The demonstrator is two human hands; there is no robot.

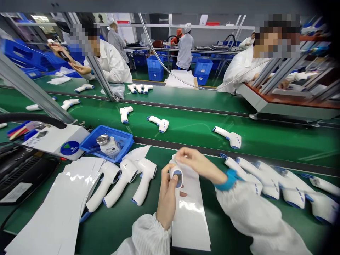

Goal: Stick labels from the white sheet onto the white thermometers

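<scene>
The left hand point(166, 196) clenches a white infrared thermometer point(176, 176) at lower centre, its display turned toward the wearer for viewing. The right hand's point(198, 163) fingers touch its top; grasping cannot be confirmed. A glossy white film sheet point(190, 216) lies beneath.

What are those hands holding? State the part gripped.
The left hand grips a white infrared thermometer around its body below the display; the right hand touches its top end.

No wording can be made out. The round blue sticker point(69, 148) on the white box point(53, 140), the label on the silver-capped bottle point(108, 146), the white label point(16, 192) on the black machine point(23, 170), and the white pistol-shaped thermometer's point(176, 177) blue display are all too small or blurred to read.
</scene>
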